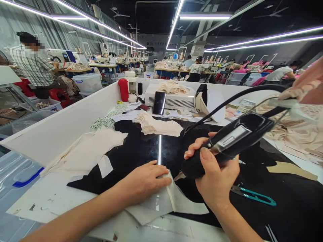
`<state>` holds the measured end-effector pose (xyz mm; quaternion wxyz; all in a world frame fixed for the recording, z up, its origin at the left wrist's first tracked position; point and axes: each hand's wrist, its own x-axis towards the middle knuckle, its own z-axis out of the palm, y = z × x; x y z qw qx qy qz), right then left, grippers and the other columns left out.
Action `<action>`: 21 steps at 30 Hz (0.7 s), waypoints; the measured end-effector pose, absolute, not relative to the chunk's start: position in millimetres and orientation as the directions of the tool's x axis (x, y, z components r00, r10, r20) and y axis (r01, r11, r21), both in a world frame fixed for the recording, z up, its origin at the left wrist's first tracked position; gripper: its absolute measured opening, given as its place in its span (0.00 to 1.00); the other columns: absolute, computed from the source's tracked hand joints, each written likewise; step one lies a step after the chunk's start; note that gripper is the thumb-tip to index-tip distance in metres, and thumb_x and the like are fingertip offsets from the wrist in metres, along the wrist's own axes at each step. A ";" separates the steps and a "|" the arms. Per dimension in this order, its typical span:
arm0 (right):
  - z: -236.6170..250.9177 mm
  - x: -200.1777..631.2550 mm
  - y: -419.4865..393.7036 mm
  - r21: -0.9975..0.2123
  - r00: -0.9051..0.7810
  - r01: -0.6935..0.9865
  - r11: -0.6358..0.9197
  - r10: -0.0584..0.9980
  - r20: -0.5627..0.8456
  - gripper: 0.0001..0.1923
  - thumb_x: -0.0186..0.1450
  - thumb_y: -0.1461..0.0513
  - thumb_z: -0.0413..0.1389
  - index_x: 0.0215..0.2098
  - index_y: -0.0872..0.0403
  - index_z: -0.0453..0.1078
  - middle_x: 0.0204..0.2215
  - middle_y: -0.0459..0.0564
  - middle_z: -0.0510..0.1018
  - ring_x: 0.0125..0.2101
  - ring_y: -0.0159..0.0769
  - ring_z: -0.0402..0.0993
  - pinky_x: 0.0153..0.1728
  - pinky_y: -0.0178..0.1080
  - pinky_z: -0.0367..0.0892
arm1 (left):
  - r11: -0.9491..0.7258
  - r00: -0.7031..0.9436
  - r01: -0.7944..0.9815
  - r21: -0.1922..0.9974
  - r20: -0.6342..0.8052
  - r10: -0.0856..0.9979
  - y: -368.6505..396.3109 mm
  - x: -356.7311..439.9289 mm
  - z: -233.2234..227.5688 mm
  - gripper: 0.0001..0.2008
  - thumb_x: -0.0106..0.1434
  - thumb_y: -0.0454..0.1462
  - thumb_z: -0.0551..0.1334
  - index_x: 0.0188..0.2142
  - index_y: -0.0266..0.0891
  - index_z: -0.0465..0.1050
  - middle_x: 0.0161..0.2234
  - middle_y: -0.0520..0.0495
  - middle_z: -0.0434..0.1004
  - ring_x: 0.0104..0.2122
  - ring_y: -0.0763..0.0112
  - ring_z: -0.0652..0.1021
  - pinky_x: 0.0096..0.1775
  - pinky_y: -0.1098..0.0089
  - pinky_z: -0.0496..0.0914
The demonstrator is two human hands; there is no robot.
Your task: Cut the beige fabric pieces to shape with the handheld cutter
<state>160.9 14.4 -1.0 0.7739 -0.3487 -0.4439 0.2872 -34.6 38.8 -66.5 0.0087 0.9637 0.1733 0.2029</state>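
Note:
My right hand (217, 174) is wrapped round a black corded hand tool (234, 134) with a silver metal plate on its side. Its narrow metal tip (180, 176) points down and left, close to the edge of a pale fabric piece (186, 198). I cannot tell whether the tip touches the fabric. My left hand (148, 181) lies flat on this piece, fingers stretched out, left of the tip. A light strip of folded edge runs down the fabric from beside my fingers. Teal-handled thread snips (257, 196) lie on the black surface (141, 158), right of my right wrist.
Stacked cream fabric pieces (158, 124) and a loose fabric pile (85, 151) lie beyond and left. A phone (159, 103) leans against a white vented box (171, 95). Tweezers (271, 233) lie near right. The tool's black cable (227, 101) arches toward another hand (302, 85) at upper right.

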 end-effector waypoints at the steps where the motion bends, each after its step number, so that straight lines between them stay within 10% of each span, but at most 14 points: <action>1: -1.3 160.4 14.1 -0.793 0.438 -0.134 0.594 0.753 0.491 0.21 0.65 0.56 0.71 0.51 0.46 0.69 0.31 0.38 0.79 0.26 0.32 0.75 0.32 0.40 0.75 | -0.940 0.858 0.330 0.088 0.386 0.338 38.7 -34.8 -66.6 0.12 0.77 0.28 0.57 0.54 0.40 0.75 0.54 0.42 0.82 0.54 0.63 0.83 0.63 0.56 0.73; 13: 5.6 168.4 7.9 -0.782 0.469 -0.113 0.612 0.727 0.501 0.20 0.64 0.56 0.72 0.49 0.46 0.71 0.31 0.38 0.79 0.26 0.33 0.76 0.30 0.40 0.75 | -0.955 0.857 0.293 0.034 0.434 0.278 41.8 -35.6 -59.5 0.13 0.78 0.28 0.56 0.54 0.36 0.77 0.53 0.40 0.82 0.56 0.58 0.81 0.64 0.52 0.72; 21: 3.8 170.0 2.8 -0.790 0.451 -0.117 0.602 0.741 0.498 0.21 0.65 0.55 0.72 0.50 0.45 0.70 0.32 0.38 0.80 0.27 0.32 0.76 0.31 0.39 0.74 | -0.945 0.873 0.269 0.184 0.367 0.320 26.0 -23.7 -48.0 0.11 0.76 0.29 0.57 0.49 0.35 0.79 0.45 0.42 0.82 0.43 0.65 0.82 0.49 0.67 0.79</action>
